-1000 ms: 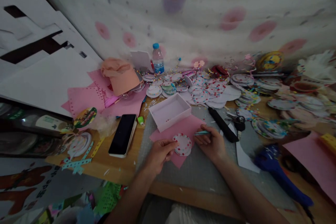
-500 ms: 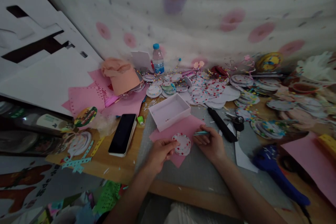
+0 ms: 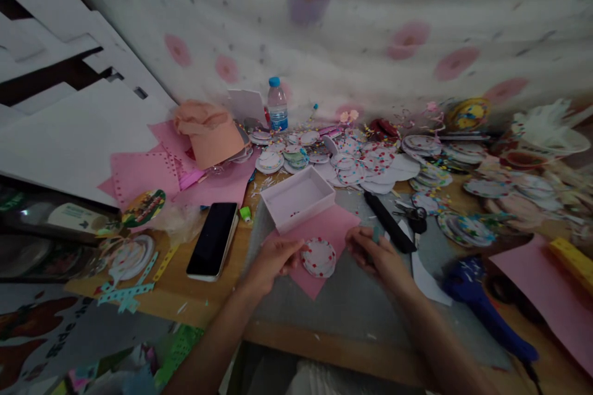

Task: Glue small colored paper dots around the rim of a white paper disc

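Observation:
A round white paper disc point(image 3: 319, 258) with small red shapes around its rim lies over a pink paper sheet point(image 3: 311, 287) on the grey mat point(image 3: 343, 315). My left hand point(image 3: 274, 260) is closed, thumb and forefinger pinching at the disc's left edge. To the right of the disc, my right hand point(image 3: 376, 254) has its fingers wrapped round slim teal tweezers point(image 3: 375, 234), mostly hidden by the fingers. Behind the disc stands an open white box point(image 3: 299, 197) with a few tiny red bits inside.
Piles of decorated discs point(image 3: 370, 163) fill the back of the table. A phone point(image 3: 213, 241) lies left. On the right are a black cutter-like tool point(image 3: 389, 222), keys point(image 3: 414, 216) and a blue glue gun point(image 3: 486, 308). A water bottle point(image 3: 277, 105) stands by the curtain.
My left hand has drawn slightly left, to the disc's edge. The right hand has turned and moved a little right, so the tweezers now point upward. The view has shifted slightly.

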